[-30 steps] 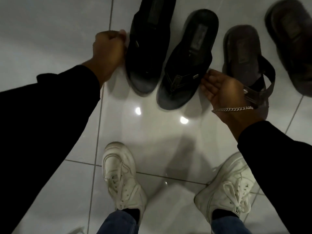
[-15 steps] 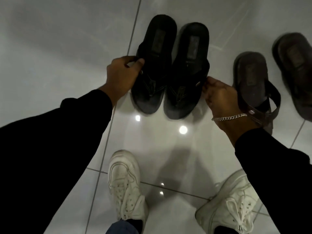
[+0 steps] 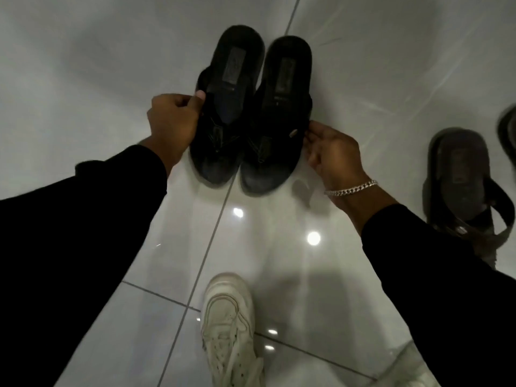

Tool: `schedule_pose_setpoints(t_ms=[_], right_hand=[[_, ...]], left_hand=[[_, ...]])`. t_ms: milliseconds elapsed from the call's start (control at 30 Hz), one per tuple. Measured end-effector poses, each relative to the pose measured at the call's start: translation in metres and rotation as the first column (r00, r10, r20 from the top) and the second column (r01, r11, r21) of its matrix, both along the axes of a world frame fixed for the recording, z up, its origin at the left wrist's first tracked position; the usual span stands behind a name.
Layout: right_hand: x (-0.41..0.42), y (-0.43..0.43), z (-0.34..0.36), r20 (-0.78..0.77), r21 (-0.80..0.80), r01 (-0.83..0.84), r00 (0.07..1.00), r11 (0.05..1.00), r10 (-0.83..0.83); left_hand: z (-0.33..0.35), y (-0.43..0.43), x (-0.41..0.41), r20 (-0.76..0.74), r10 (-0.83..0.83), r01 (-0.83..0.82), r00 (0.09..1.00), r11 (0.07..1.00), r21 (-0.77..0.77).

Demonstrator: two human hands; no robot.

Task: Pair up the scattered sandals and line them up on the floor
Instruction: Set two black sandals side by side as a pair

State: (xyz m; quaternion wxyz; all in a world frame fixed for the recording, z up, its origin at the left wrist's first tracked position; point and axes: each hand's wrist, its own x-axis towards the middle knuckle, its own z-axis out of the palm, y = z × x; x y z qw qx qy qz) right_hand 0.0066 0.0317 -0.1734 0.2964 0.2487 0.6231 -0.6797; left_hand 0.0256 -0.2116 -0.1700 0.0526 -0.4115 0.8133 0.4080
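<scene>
A white sneaker [image 3: 231, 328] stands on the tiled floor [image 3: 83, 79], nearest the wearer. Beyond it lie two black sandals side by side, edges touching. The left hand [image 3: 174, 122] pinches the outer edge of the left black sandal [image 3: 226, 107]; the right hand [image 3: 333, 152], fingers loosely spread, touches the outer edge of the right black sandal [image 3: 276, 115]. Well right of that pair rests a brown sandal [image 3: 460, 185], untouched

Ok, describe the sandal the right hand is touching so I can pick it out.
Start at the floor's tile seam. Two black sandals sit side by side above it. It is the right one, at the right hand's fingertips; the left one is in the left hand's grip.
</scene>
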Motion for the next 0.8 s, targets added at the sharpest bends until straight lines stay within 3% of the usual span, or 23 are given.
schedule_pose_setpoints(t_ms=[233,367,500,800], right_hand=[[-0.01,-0.061,-0.007,-0.039,-0.072,-0.105,0.994,0.992,0.102],[-0.01,-0.077,-0.013,0.0,-0.12,-0.055,0.998,0.991,0.055],[-0.011,-0.075,-0.019,0.034,-0.137,0.028,0.999,0.99,-0.024],[-0.005,-0.075,-0.022,-0.002,-0.082,-0.01,1.0,0.997,0.01]], left_hand=[[-0.001,-0.07,-0.016,-0.009,0.135,-0.134,0.991,0.99,0.045],[-0.002,-0.089,-0.014,0.025,0.152,-0.153,0.988,0.983,0.102],[-0.002,-0.086,-0.01,-0.04,0.153,-0.151,0.987,0.987,0.056],[-0.001,-0.089,-0.012,-0.018,0.184,-0.178,0.983,0.969,0.172]])
